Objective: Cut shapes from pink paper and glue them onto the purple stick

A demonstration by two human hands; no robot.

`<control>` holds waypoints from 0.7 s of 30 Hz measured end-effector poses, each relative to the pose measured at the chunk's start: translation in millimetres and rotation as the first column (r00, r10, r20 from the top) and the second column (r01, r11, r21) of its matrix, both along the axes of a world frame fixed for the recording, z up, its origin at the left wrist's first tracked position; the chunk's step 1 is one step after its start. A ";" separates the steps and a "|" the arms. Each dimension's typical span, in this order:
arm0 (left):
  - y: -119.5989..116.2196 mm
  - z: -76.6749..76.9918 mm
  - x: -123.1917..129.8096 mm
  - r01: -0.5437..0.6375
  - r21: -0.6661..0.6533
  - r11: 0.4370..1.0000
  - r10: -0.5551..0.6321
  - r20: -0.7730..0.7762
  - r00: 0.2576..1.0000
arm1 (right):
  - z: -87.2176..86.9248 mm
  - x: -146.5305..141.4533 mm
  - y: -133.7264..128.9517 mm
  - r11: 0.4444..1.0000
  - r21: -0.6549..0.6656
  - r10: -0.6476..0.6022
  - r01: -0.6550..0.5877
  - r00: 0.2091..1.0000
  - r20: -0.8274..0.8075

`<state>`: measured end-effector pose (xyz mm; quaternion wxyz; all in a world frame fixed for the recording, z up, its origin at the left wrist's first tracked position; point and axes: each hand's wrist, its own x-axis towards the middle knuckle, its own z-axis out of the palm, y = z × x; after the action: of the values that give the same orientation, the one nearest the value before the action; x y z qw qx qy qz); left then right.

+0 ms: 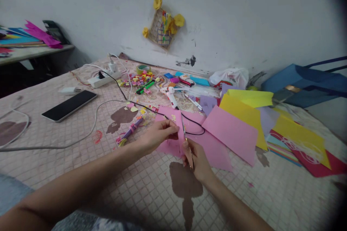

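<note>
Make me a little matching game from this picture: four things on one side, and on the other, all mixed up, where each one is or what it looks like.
Things:
1. Scissors
2. Phone
3. Glue gun
4. Bag

Places and looks:
A. White, near the middle of the table
B. Blue, at the far right of the picture
C. Lying flat, black screen up, on the left of the picture
D. In the right hand

Right pairs: 1-D, 2-C, 3-A, 4-B

Hands [179, 144] hold pink paper [180, 130] and scissors [190, 153] over a table [141, 187].
</note>
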<state>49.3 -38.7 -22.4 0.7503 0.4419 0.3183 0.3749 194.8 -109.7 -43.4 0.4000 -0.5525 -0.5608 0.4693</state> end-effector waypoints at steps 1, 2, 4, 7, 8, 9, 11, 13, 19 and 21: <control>0.4 -0.7 -0.1 0.004 0.001 1.000 -0.004 0.000 1.000 | -0.6 0.0 -0.1 1.000 0.005 -0.002 0.002 1.000 0.008; 0.8 -1.4 -0.2 0.007 0.002 1.000 -0.007 0.002 1.000 | -1.3 0.0 -0.3 1.000 0.007 -0.003 0.003 1.000 0.012; 1.2 -2.4 -0.3 0.012 0.005 1.000 -0.012 0.005 1.000 | -2.6 -0.2 -0.7 1.000 0.006 -0.004 0.004 1.000 0.012; 1.0 -2.1 -0.2 0.007 0.015 1.000 -0.007 0.001 1.000 | -3.5 -0.7 -1.3 1.000 0.004 -0.008 0.008 1.000 0.012; 0.9 -1.5 -0.1 0.004 0.017 1.000 -0.004 -0.002 1.000 | -3.3 -0.8 -1.4 1.000 0.005 -0.006 0.006 1.000 0.017; 0.6 -0.9 0.0 0.001 0.018 1.000 -0.001 -0.004 1.000 | -3.0 -0.9 -1.4 1.000 0.008 -0.005 0.005 1.000 0.024; 0.1 0.0 0.2 -0.003 0.015 1.000 0.003 -0.008 1.000 | -1.9 -0.8 -1.0 1.000 0.010 -0.005 0.005 0.999 0.037; -0.4 -0.1 0.4 -0.001 0.015 1.000 0.001 -0.013 1.000 | -0.8 -0.5 -0.3 1.000 0.008 -0.006 0.006 0.999 0.039; -2.1 -5.0 0.3 0.047 0.067 0.997 -0.043 -0.061 0.997 | 3.0 0.7 1.1 1.000 0.023 -0.020 0.019 0.999 0.028; -3.0 -5.3 0.3 0.058 0.085 0.995 -0.051 -0.082 0.995 | 4.7 1.1 1.2 0.999 0.019 -0.027 0.026 0.999 0.038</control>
<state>49.7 -41.7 -27.7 0.7268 0.4973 0.3193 0.3498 195.9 -108.5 -38.7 0.4006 -0.5648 -0.5654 0.4482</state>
